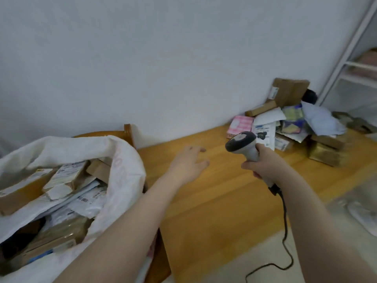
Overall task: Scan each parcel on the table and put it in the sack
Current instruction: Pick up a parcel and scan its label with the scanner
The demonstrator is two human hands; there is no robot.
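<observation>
- The whole view is blurring slightly, so the print on the labels is not reading clearly.
- The sack [122, 160], white and open-mouthed, is standing at the left end of the table [214, 201]. The picture's edge is cutting off its left and lower parts, and the left forearm is covering part of its near rim.
- Boxes and mailers [65, 180] are lying inside the sack, overlapping one another, so their number cannot be told.
- A pile of parcels [293, 119] is lying at the far right end of the table, against the wall. They are overlapping too, with a brown box [289, 90] leaning on top and a pink parcel [239, 124] lying at the pile's left edge.
- The scanner [242, 144] is hiding part of a white-labelled parcel at the front of the pile.
- The right hand [263, 162] is gripping the scanner's handle over the table's middle, with its head pointing up and left. The pile is lying just beyond this hand.
- The scanner's black cable [285, 231] is hanging down past the table's near edge.
- The left hand [187, 164] is hovering over the table's middle with its fingers spread and relaxed, holding nothing. The pile is lying well to its right and the sack near its left; whether the fingertips are touching the table cannot be told.
</observation>
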